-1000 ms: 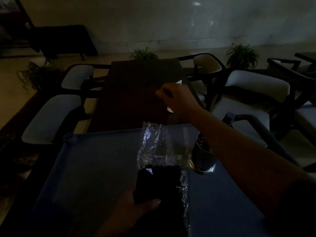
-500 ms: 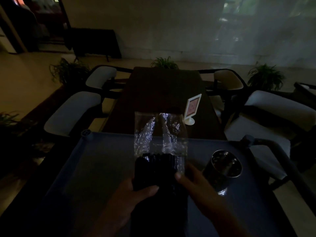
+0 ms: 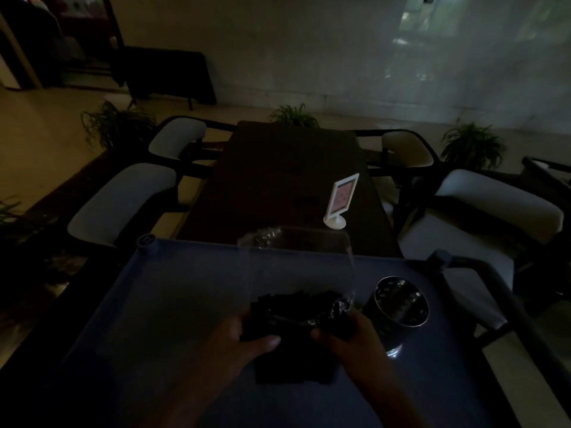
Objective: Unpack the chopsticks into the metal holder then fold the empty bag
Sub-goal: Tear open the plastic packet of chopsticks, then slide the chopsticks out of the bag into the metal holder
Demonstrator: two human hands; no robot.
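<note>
The right hand point(image 3: 349, 338) has come back to join the left hand point(image 3: 234, 338), both gripping the chopsticks point(image 3: 296, 304) through the clear bag point(image 3: 296, 261) mid blue tray point(image 3: 185, 288), with the metal holder point(image 3: 398, 304) toward its right edge; unpacking seems barely begun, and next the sticks need drawing out the bag's mouth.

Bag point(image 3: 296, 264) holding chopsticks point(image 3: 296, 304) over cart top point(image 3: 173, 298), left hand point(image 3: 228, 344) and right hand point(image 3: 352, 338) gripping its 2 sides, metal holder point(image 3: 401, 301) just right, table point(image 3: 278, 180) with sign stand point(image 3: 341, 200) behind.
</note>
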